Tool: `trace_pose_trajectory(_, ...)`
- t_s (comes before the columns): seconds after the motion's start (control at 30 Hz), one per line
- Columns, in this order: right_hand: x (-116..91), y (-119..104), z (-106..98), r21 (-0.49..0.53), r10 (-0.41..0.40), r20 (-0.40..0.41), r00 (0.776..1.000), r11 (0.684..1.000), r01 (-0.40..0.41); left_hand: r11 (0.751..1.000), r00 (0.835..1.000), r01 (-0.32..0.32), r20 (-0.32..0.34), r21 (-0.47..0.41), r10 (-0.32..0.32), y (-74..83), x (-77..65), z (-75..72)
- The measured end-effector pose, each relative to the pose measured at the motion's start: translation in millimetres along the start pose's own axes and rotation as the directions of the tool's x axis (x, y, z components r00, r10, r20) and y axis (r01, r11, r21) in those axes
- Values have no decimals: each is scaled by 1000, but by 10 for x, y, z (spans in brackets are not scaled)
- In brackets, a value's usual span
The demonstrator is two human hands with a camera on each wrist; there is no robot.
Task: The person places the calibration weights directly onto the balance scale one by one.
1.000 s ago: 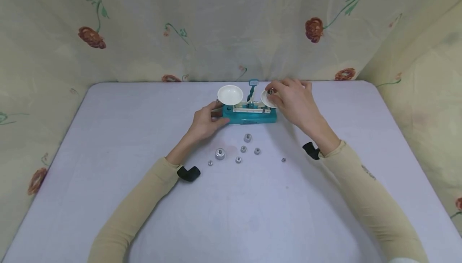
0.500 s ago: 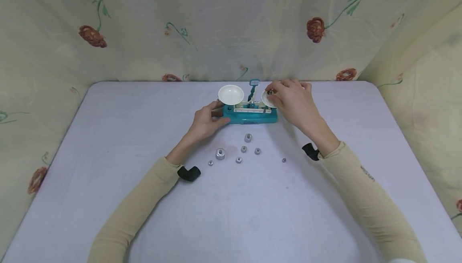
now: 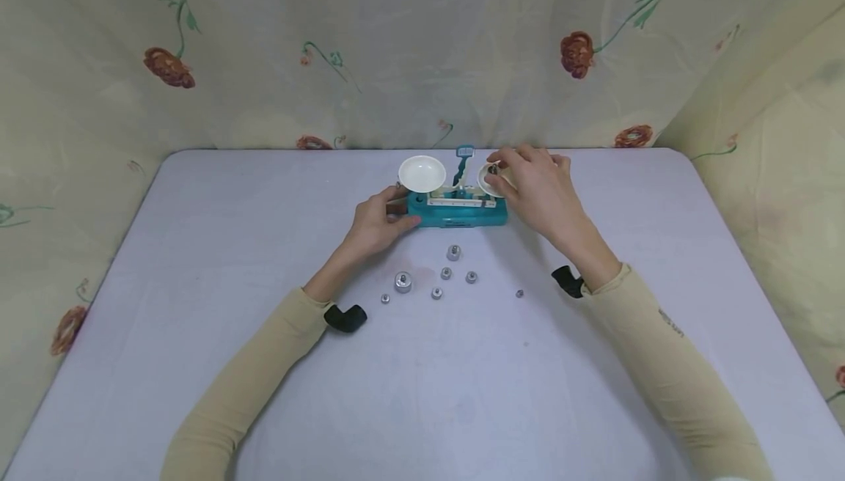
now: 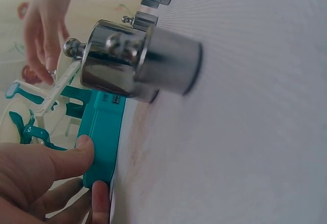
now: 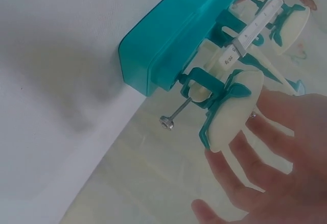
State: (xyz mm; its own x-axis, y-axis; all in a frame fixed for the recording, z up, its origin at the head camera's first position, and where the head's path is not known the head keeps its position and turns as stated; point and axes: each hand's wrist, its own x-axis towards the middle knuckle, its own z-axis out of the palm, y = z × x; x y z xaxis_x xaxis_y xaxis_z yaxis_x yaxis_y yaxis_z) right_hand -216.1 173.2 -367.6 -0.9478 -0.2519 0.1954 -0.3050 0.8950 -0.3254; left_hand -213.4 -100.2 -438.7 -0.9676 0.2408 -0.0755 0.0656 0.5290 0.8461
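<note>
A teal balance scale [image 3: 457,215] with two white pans stands at the far part of the table. My left hand [image 3: 375,224] grips the left end of its base, thumb in front, other fingers around the end and behind. Over the right pan [image 5: 237,114], my right hand [image 3: 543,191] has thumb and forefinger at a small metal weight [image 3: 493,169], which they appear to pinch; the contact is partly hidden. Its other fingers spread past the pan's rim in the right wrist view. The left pan [image 3: 422,174] has nothing in it.
Several silver knobbed weights stand on the table before the scale, the largest [image 3: 403,282] left of the others. A tiny weight [image 3: 519,293] lies apart on the right. Flowered cloth [image 3: 370,48] hangs behind the table's far edge.
My right thumb and forefinger have shifted slightly at the right pan, and more of the small weight shows between them. The left hand and the scale stay still.
</note>
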Motion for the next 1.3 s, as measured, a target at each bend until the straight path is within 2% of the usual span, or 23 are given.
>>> trace_pose_trajectory(0.73,-132,-38,-99,5,10,-16,1000,1000,-10,1000,1000,-25,-3,4,25,-14,8,-2)
trace_pose_trajectory(1.3,-280,-108,-96,-7,-39,-27,999,999,39,1000,1000,-15,-6,-5,15,-12,8,0)
